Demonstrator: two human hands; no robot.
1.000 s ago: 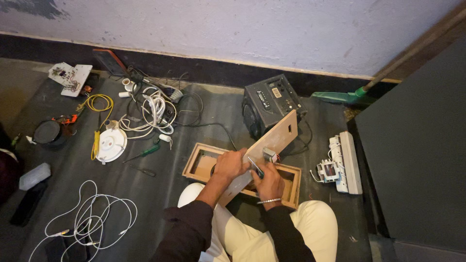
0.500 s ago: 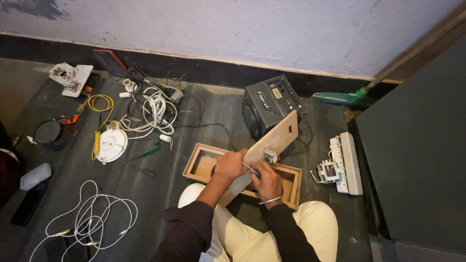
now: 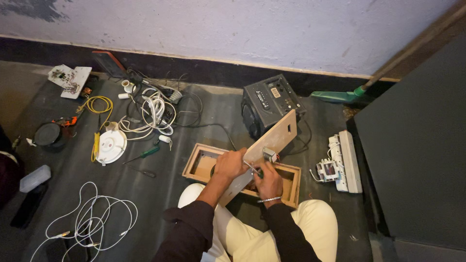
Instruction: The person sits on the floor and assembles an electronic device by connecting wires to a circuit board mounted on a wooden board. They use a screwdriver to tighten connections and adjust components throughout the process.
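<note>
From the head view, the left hand (image 3: 230,164) is curled shut around the lower edge of a long wooden panel (image 3: 272,145), which tilts up from the lap toward 1 o'clock. The right hand (image 3: 270,182) is closed around a green-handled screwdriver (image 3: 253,170), whose metal shaft points toward 10 o'clock against the panel, just below a small metal part (image 3: 270,155) fixed to the board. Under both hands an open wooden box frame (image 3: 204,162) lies flat on the dark floor (image 3: 194,121). At 12 o'clock from the panel stands a black radio-like box (image 3: 269,102). At 3 o'clock lies a white power strip (image 3: 347,160). At 9 o'clock a tangle of white cable (image 3: 153,111), a round white fitting (image 3: 110,145) and a second green screwdriver (image 3: 143,154) rest well apart from the hands.
</note>
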